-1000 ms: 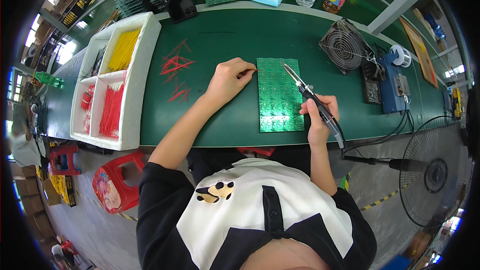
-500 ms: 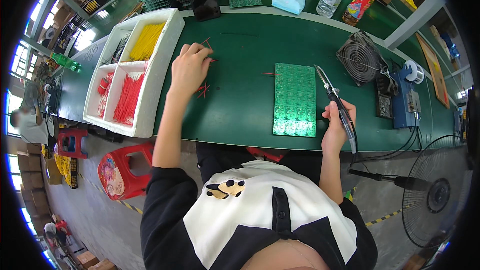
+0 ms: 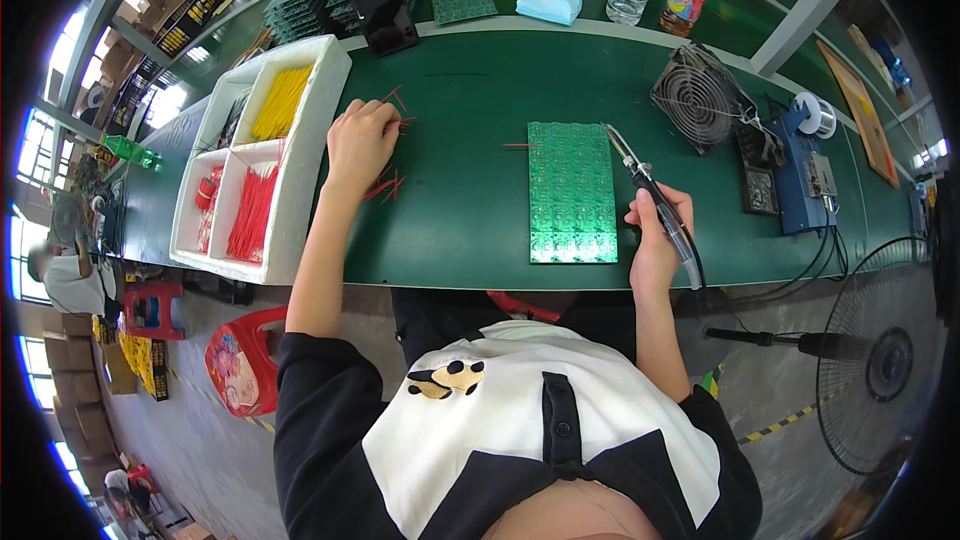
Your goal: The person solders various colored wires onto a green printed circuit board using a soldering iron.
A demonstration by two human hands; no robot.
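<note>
My right hand [image 3: 660, 237] is wrapped round a soldering iron [image 3: 650, 190] with a black cable. The iron's tip points up and away, beside the far right corner of a green circuit board panel [image 3: 571, 195]. A short red wire [image 3: 515, 145] sticks out from the panel's left edge. Over to the left, my left hand [image 3: 363, 145] is closed, thumb and fingers pinched at a red wire [image 3: 406, 122] just above the table. Loose red wires [image 3: 386, 186] lie near its wrist, and another red piece lies beyond the fingertips.
Left of my left hand stands a white foam box [image 3: 318, 150] with red, yellow and dark wires. A small fan [image 3: 695, 100] and a blue soldering station [image 3: 803, 180] with a solder spool are at right. Behind are a black phone [image 3: 380, 5], bottles and stacked boards.
The whole view has shifted, so the table things appear farther left. Both hands keep nearly the same places relative to the panel and wires, and the soldering iron stays in my right hand.
</note>
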